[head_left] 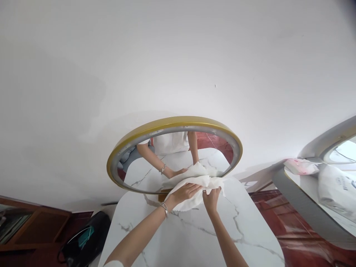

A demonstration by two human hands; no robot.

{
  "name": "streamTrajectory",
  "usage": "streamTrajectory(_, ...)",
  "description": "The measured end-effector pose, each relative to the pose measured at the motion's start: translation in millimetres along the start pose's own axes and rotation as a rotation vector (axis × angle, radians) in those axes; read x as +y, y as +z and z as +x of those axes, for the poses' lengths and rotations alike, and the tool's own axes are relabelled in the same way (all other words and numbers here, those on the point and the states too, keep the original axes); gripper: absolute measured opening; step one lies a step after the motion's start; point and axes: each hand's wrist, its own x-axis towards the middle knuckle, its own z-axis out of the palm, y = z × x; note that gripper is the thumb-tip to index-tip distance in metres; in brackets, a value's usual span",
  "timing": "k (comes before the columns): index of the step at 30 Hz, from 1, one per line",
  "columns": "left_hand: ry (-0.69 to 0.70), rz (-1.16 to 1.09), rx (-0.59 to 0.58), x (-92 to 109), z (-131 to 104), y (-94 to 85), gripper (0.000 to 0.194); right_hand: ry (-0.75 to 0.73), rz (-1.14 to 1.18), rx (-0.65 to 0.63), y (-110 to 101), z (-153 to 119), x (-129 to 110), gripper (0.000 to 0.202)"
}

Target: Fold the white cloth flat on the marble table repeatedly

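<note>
A white cloth (191,203), perhaps a thick wipe, is bunched against the lower edge of a round gold-rimmed mirror (175,121). My left hand (185,192), with a bracelet at its wrist, lies over the cloth with its fingers together along its folds. My right hand (211,200) pinches the right end of the cloth between thumb and fingers. Both hands and the cloth show again as reflections in the glass. The mirror stands on a white marble-patterned table (189,241), and its small gold base (162,196) is partly covered by my left hand.
To the right, a second table (308,202) holds a pink-and-white packet (302,166), a white plastic bag (338,189) and another mirror (343,152). A black bag (86,237) is at the lower left beside a wooden cabinet (39,226). Behind rises a white wall (167,55).
</note>
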Motion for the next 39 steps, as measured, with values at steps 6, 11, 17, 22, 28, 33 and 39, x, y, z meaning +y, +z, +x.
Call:
streamTrajectory(6,-0.016,0.015,-0.039,11.0,-27.0,8.7,0.049,0.088,0.051,-0.062,8.0,-17.3,-0.9,0.020)
streamTrajectory(11,-0.026,0.046,-0.031,9.3,-30.2,10.2,0.046,0.056,0.060,-0.039,1.9,-10.6,-9.9,0.012)
streamTrajectory(17,-0.205,0.011,0.203,-2.2,-10.3,-10.4,0.035,-0.015,0.061,0.074,-12.0,21.8,-28.3,0.013)
streamTrajectory(22,-0.342,0.015,0.301,-23.7,19.1,-48.7,0.031,-0.305,-0.030,0.301,-30.8,76.0,-62.1,0.019)
streamTrajectory(28,-0.448,0.118,0.689,-68.1,60.2,-119.0,0.028,-0.569,-0.038,0.402,-53.2,154.1,-117.3,0.019)
streamTrajectory(33,-0.535,0.267,0.803,-102.3,78.2,-167.7,0.034,-0.660,-0.006,0.373,-72.2,201.4,-181.1,0.029)
streamTrajectory(39,-0.592,0.286,0.726,-107.2,60.8,-165.5,0.043,-0.807,-0.073,0.301,-74.0,199.7,-205.7,0.053)
